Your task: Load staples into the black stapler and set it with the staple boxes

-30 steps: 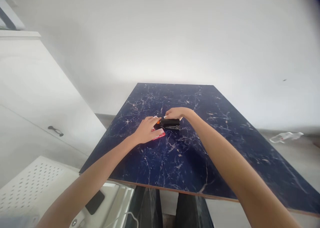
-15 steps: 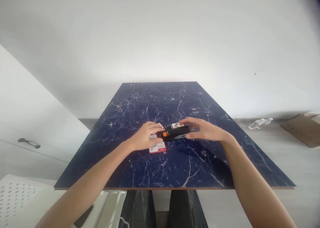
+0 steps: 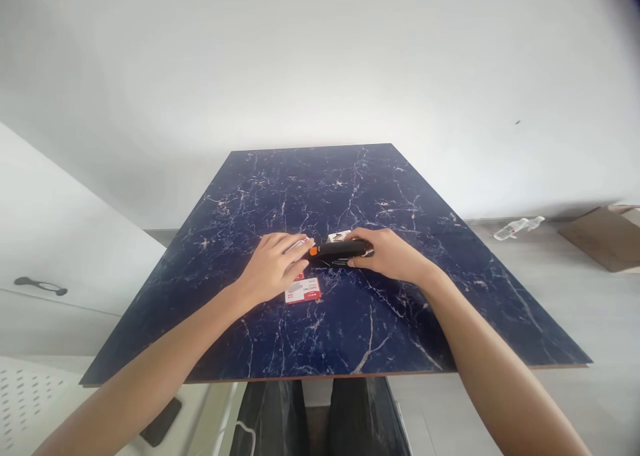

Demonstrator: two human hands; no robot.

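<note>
A black stapler (image 3: 340, 250) with an orange part at its left end lies across the middle of the table. Around its right end curl the fingers and thumb of my right hand (image 3: 387, 253), closed on it. My left hand (image 3: 270, 266) rests by the left end, fingers stretched and thumb apart, over a small red-and-white box (image 3: 301, 242) that it partly hides. Nearer to me, a second red-and-white box (image 3: 303, 291) lies flat. Behind the stapler sits a small white box with black print (image 3: 338, 236), just beyond my right fingertips.
The dark blue marble-patterned table (image 3: 300, 189) reaches to the pale wall. At right on the floor are a clear plastic bottle (image 3: 517, 228) and a cardboard box (image 3: 603, 239). A dark phone-like slab (image 3: 161, 421) lies below the table's front left.
My right hand has closed in on the stapler's right end. My left hand has drawn slightly back from the left end. The whole view has shifted a little.
</note>
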